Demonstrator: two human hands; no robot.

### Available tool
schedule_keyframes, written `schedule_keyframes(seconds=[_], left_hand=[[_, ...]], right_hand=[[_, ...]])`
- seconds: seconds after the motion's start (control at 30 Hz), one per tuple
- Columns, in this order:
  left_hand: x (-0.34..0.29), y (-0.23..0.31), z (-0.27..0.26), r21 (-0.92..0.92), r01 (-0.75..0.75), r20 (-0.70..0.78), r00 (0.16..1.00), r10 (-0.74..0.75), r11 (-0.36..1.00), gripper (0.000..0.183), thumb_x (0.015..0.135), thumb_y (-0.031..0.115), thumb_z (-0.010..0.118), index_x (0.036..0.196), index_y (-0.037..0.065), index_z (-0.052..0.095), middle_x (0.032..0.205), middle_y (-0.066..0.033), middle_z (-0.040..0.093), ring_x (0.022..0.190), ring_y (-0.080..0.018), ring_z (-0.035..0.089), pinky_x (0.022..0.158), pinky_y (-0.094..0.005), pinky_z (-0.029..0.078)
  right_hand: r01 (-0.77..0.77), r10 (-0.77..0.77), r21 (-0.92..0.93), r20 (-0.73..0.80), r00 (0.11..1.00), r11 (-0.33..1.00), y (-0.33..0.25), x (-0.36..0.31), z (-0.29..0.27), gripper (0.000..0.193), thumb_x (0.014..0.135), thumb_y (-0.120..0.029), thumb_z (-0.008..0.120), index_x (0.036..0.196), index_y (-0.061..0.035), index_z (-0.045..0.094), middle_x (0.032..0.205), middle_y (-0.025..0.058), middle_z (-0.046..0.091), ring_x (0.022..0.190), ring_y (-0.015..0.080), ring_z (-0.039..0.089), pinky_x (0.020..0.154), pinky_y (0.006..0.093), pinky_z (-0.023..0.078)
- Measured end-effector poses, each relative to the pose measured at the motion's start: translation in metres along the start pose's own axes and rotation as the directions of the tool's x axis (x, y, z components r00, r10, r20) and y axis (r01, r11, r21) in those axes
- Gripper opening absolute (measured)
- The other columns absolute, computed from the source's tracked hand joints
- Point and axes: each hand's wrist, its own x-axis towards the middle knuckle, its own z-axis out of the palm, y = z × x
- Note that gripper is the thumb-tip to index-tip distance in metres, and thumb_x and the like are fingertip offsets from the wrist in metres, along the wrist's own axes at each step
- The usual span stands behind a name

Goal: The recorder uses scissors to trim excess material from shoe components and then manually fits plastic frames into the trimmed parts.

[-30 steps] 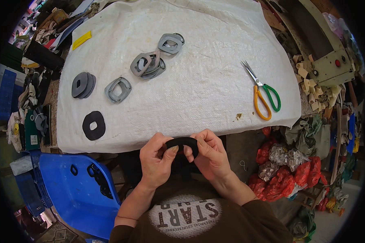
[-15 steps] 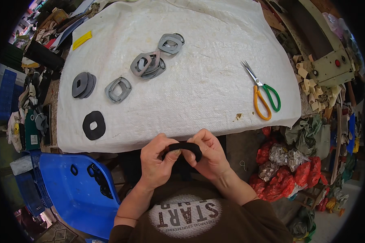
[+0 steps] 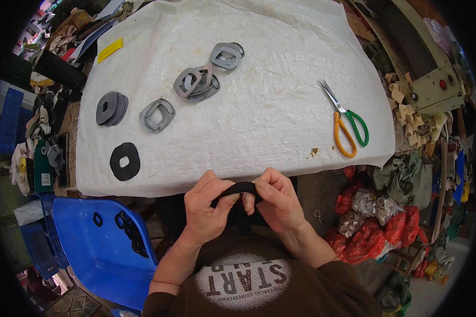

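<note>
Where left hand (image 3: 205, 208) and right hand (image 3: 280, 205) cover it, black band (image 3: 243, 187) is hidden | grip: both pinch band | basin (image 3: 84, 251) left of band: dark pieces (image 3: 137, 245) indistinct

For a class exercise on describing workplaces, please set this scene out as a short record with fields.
Left grip: closed on a curved black piece
Right grip: closed on its other side
Work surface: white sheet
Sheet's left: flat black ring, yellow strip
Sheet's right: scissors, one orange handle, one green
Lower left: blue tub with black pieces inside
</note>
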Motion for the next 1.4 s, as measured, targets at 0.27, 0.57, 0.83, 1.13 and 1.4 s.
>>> schedule_keyframes(seconds=[0.27,0.57,0.83,1.13,1.4], left_hand=[[-0.002,-0.004,0.004,0.029,-0.139,-0.022,0.99,0.139,0.99,0.013,0.072,0.006,0.069,0.082,0.001,0.063,0.063,-0.0055,0.047,0.055,-0.0168,0.045,0.049,-0.0262,0.037],[-0.003,-0.001,0.008,-0.057,-0.118,-0.015,0.993,0.117,0.991,0.011,0.078,0.009,0.066,0.083,0.0,0.06,0.064,-0.0035,0.047,0.056,-0.0125,0.046,0.049,-0.0233,0.036],[-0.009,-0.005,0.012,-0.256,0.086,-0.07,0.992,-0.107,0.963,0.013,0.082,0.01,0.063,0.082,-0.002,0.056,0.065,0.0,0.044,0.054,-0.0064,0.041,0.047,-0.0204,0.032],[-0.002,-0.002,0.015,-0.236,0.1,-0.117,0.985,-0.13,0.967,0.013,0.08,0.01,0.065,0.079,0.0,0.056,0.063,-0.0009,0.043,0.054,-0.0059,0.041,0.046,-0.0204,0.032],[0.01,0.001,0.009,-0.051,0.023,-0.007,1.0,-0.024,0.998,0.013,0.082,0.009,0.063,0.088,-0.001,0.058,0.076,-0.0027,0.051,0.068,-0.0074,0.05,0.057,-0.0215,0.04]], right_hand=[[-0.15,0.13,0.187,0.117,0.985,0.971,-0.002,0.002,-0.006,0.017,0.087,-0.017,0.052,0.079,-0.0037,0.045,0.059,0.0116,0.053,0.053,0.0204,0.05,0.05,0.0299,0.04],[-0.144,0.131,0.133,0.102,0.986,0.981,-0.006,0.0,-0.002,0.029,0.09,-0.017,0.047,0.113,0.0015,0.047,0.072,0.0123,0.056,0.07,0.0191,0.057,0.065,0.0314,0.045],[0.504,-0.467,-0.71,0.274,0.841,0.492,0.0,-0.002,-0.002,0.018,0.092,-0.013,0.044,0.104,-0.0009,0.051,0.089,0.01,0.053,0.077,0.0151,0.053,0.072,0.0268,0.042],[0.293,-0.343,-0.392,-0.063,0.937,0.872,0.017,0.001,0.003,0.018,0.092,-0.017,0.047,0.095,0.0002,0.051,0.078,0.0063,0.049,0.062,0.01,0.048,0.058,0.0217,0.04],[0.219,-0.309,-0.455,-0.133,0.942,0.863,0.003,-0.001,0.01,0.01,0.088,-0.005,0.053,0.096,0.0013,0.052,0.083,0.005,0.055,0.063,0.0086,0.053,0.054,0.0206,0.045]])
